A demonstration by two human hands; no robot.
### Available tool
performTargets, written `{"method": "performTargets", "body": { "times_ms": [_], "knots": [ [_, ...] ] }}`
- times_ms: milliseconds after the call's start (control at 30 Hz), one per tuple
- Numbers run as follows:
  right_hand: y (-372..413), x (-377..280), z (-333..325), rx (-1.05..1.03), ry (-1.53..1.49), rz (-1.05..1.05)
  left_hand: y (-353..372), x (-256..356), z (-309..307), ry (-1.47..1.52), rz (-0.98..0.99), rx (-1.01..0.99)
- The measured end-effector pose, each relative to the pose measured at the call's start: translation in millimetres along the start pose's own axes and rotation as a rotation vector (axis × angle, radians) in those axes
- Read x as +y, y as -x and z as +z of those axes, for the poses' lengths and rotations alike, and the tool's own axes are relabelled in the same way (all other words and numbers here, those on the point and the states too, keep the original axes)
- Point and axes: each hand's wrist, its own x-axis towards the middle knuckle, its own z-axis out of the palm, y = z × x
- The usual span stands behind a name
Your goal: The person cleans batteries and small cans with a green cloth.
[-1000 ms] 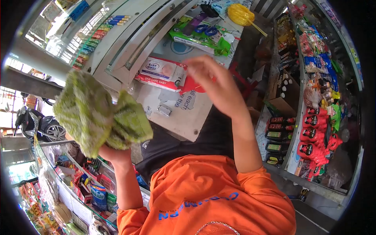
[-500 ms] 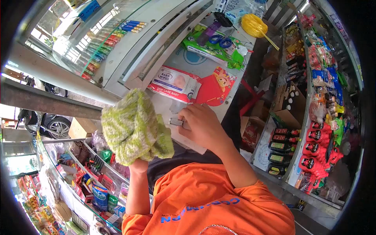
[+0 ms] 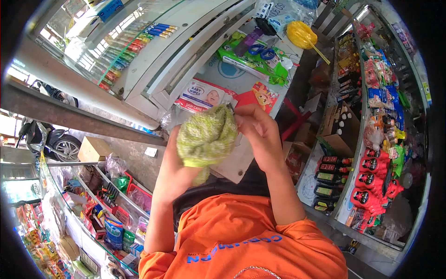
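Observation:
My left hand (image 3: 179,174) is closed around a bunched, fuzzy green-and-white cloth (image 3: 206,135), held up over the counter. At the cloth's upper right edge is my right hand (image 3: 260,132), fingers pinched together. A small dark metallic piece (image 3: 230,108) shows by its fingertips against the cloth; its kind is too small to make out. Just behind the cloth lies a red-and-white pack of baby wipes (image 3: 204,93), partly covered by it. A red card with a cartoon bear (image 3: 262,96) rests beside the pack.
Blue-handled scissors (image 3: 262,52) sit on a green pack (image 3: 246,65) farther back on the counter. A yellow plastic bag (image 3: 302,35) is beyond them. Shelves of bottles (image 3: 367,186) stand at right, a glass display case (image 3: 111,60) at upper left. A motorbike (image 3: 65,146) is outside.
My left hand has brought the cloth right, in front of the wipes. My right hand has risen to meet the cloth's edge, and the silver piece it held is now mostly hidden.

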Motion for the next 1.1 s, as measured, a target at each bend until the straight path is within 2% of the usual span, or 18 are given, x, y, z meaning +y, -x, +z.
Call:
{"method": "performTargets", "body": {
  "times_ms": [33,67,133,200,267,333,367,433,533,600,667,733,800,833,867,967,1067,1100],
  "knots": [
    [0.5,2.7,1.2,0.087,0.104,-0.041,-3.7,-2.2,-0.2,-0.124,0.022,0.002],
    [0.2,3.1,4.1,0.082,0.101,-0.040,-5.1,-3.7,0.4,-0.127,0.022,0.007],
    [0.4,3.1,9.0,0.227,0.079,-0.067,-7.7,-5.0,1.7,-0.138,0.025,0.028],
    [0.4,5.7,7.8,0.241,0.167,-0.138,-10.6,-3.7,1.2,-0.220,-0.008,-0.015],
    [-0.2,7.0,6.3,0.253,0.257,-0.216,-14.7,-5.1,11.2,-0.256,0.081,0.071],
    [0.0,7.0,4.3,0.271,0.311,-0.329,-16.1,-5.5,17.6,-0.245,0.113,0.050],
    [0.7,6.1,4.2,0.275,0.314,-0.327,-18.1,-5.1,22.4,-0.118,0.112,0.031],
    [1.5,3.1,6.6,0.259,0.669,-0.525,-16.4,5.0,39.1,0.021,0.116,0.001],
    [9.9,0.9,14.5,0.234,0.811,-0.562,-18.6,6.4,53.3,0.104,0.093,0.134],
    [16.5,-1.8,19.2,0.233,0.802,-0.556,-23.6,7.5,51.2,0.145,0.039,0.187],
    [21.0,-4.4,25.4,0.176,0.824,-0.603,-29.9,7.3,47.2,0.312,-0.004,0.254],
    [20.0,-6.5,25.3,0.212,0.837,-0.631,-30.4,2.5,48.3,0.250,0.052,0.230],
    [12.9,-10.5,19.3,0.315,0.855,-0.640,-23.0,5.3,55.2,0.028,0.148,0.129],
    [9.6,-10.9,15.9,0.298,0.823,-0.608,-22.1,3.4,54.5,-0.099,0.202,0.092],
    [9.7,-11.0,15.6,0.292,0.816,-0.611,-22.8,5.5,52.1,-0.104,0.203,0.100],
    [16.1,-12.4,18.2,0.150,0.887,-0.616,-32.0,20.9,47.5,0.213,0.049,0.275],
    [15.0,-15.1,16.5,0.215,0.914,-0.687,-32.1,23.6,48.7,0.066,0.094,0.207],
    [12.5,-18.6,13.2,0.273,0.932,-0.683,-28.2,19.3,55.2,-0.048,0.199,0.131]
  ]
}}
